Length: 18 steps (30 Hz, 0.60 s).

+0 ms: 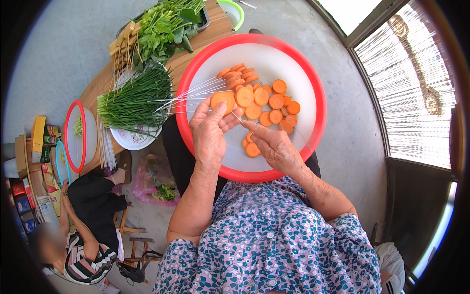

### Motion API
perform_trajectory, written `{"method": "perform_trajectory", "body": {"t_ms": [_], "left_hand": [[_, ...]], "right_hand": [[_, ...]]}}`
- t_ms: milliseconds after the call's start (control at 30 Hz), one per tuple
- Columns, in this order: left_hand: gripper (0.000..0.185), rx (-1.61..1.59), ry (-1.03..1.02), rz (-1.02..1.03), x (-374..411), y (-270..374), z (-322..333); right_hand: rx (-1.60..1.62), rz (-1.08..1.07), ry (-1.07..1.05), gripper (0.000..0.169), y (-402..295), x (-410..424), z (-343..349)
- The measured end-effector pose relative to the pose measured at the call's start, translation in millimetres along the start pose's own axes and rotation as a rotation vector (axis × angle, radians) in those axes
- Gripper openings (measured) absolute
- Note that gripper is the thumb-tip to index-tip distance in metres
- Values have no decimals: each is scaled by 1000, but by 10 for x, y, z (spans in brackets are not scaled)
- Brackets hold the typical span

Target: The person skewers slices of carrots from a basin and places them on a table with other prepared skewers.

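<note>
A white plastic basin with a red rim (320, 110) rests on my lap. My left hand (208, 134) pinches a large round carrot slice (221, 100) between thumb and fingers above the basin. In my right hand (273, 147) is a thin skewer (237, 116), its visible end close to my left fingers. Whether it touches the slice is hard to tell. Loose carrot slices (276, 117) lie in the basin to the right and under my hands. Toward the far side, more slices (237, 76) sit on thin metal skewers (198, 90) that stick out over the left rim.
On the wooden table (180, 66) at left are garlic chives (136, 99) in a white bowl (141, 145), leafy greens (158, 31) and skewered tan pieces (125, 39). A seated co-worker (86, 253) touches a blue-rimmed basin (62, 161). A pink plastic bag (145, 183) lies on the floor.
</note>
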<state>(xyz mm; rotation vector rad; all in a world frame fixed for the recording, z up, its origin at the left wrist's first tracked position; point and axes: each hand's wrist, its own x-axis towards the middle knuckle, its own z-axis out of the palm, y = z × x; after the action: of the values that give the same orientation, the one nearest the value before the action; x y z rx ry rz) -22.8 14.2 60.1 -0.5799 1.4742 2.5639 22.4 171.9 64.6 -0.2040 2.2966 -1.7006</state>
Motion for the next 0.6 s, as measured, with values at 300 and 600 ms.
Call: {"method": "perform_trajectory", "body": {"t_ms": [300,600], "left_hand": [[32,25,-17,-17,17,-43,-48],[31,65,-28,14,-25,-116,-61]], "right_hand": [[19,23,7,34,20,10,22],[71,-48,80,35,135,24,121]]}}
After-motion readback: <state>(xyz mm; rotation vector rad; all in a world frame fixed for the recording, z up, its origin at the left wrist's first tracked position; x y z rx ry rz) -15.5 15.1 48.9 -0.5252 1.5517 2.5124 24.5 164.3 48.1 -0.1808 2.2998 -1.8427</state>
